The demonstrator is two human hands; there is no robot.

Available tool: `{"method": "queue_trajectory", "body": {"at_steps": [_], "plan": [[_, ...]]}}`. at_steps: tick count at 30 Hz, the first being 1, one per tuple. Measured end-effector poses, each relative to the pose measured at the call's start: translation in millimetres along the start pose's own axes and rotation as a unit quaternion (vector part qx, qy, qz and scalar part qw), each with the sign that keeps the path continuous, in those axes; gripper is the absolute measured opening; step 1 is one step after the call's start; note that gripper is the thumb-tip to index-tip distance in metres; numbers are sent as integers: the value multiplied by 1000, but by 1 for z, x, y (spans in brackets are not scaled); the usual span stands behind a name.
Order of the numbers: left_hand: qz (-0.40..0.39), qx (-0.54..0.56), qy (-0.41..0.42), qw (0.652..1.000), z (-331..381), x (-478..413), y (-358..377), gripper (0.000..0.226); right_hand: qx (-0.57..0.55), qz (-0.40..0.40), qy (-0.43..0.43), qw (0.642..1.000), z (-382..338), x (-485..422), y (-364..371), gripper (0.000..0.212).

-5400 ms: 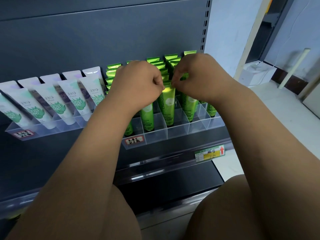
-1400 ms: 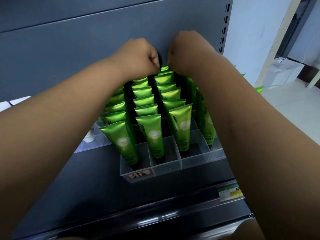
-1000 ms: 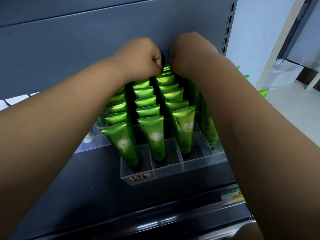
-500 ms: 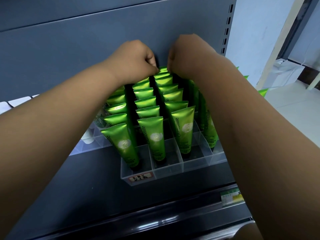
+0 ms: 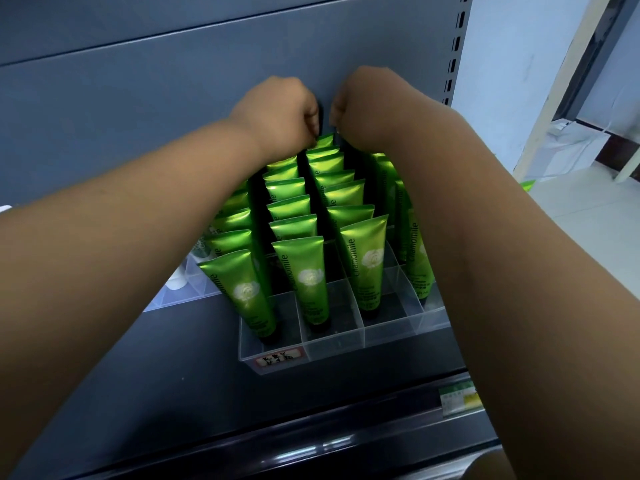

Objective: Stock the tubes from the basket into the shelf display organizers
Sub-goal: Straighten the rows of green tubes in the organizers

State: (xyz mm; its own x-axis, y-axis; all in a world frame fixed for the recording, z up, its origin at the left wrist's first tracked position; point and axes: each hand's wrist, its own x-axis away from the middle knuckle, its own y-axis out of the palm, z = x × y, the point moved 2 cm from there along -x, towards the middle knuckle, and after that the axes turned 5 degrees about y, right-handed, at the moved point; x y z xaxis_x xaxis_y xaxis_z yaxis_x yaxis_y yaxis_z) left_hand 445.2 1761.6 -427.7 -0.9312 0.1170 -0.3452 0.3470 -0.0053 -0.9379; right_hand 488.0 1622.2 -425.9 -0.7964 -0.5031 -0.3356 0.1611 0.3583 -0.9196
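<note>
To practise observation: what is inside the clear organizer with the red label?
Green Chamomile tubes stand cap-down in rows. The left hand and right hand pinch the rearmost tube; the right forearm covers much of the rightmost row.

Two hands show, the left hand point(image 5: 277, 116) and the right hand point(image 5: 367, 105). Green tubes point(image 5: 363, 258) fill four front-to-back rows; arms hide part, so the total cannot be told. Two clear organizers point(image 5: 388, 332) point(image 5: 197, 289), one label point(image 5: 277, 360), one price tag point(image 5: 459, 398).
</note>
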Motion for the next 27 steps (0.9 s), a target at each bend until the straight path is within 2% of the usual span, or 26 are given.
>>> {"method": "queue_trajectory", "body": {"at_steps": [20, 25, 27], "plan": [[6, 6, 2, 1000, 3, 5, 1, 23, -2, -79, -3, 997, -14, 17, 0, 34], [34, 13, -32, 999, 6, 19, -9, 16, -14, -75, -9, 997, -12, 16, -1, 25], [62, 11, -57, 996, 7, 28, -16, 23, -14, -67, -12, 998, -12, 18, -5, 24]]}}
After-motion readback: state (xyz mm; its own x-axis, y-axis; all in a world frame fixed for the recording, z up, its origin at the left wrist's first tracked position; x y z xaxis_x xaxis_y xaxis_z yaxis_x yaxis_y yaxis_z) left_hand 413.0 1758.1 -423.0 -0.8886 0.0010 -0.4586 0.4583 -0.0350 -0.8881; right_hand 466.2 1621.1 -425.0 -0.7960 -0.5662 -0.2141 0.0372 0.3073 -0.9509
